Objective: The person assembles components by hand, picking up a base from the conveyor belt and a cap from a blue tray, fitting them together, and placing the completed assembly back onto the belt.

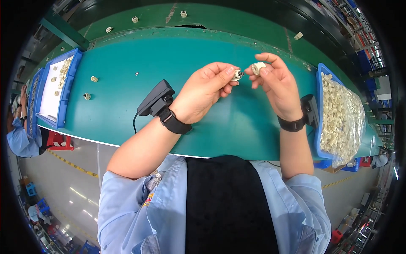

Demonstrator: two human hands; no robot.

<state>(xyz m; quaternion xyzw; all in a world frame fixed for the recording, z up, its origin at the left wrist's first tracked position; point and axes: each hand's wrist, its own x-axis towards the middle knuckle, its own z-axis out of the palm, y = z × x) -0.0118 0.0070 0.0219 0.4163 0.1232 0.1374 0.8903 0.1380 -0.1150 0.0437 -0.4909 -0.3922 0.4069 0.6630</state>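
Between the thumb and fingers of my left hand point(209, 84) is a small cream part with dark metal bits point(237, 75), its inner end facing right. My right hand point(277, 86) pinches a short cream plastic sleeve point(257, 67), round and hollow-looking, by thumb and fingers. The two pieces are close together but apart, held above the green table. A black device is strapped on each of my wrists. Fingers hide part of both pieces.
At the right stands a blue bin point(320, 110) heaped with cream sleeves under clear plastic. A blue tray point(67, 101) with cream parts on white sheet lies at the far left. Loose parts point(94, 78) dot the green table point(114, 114). Another person point(23, 137) sits far left.
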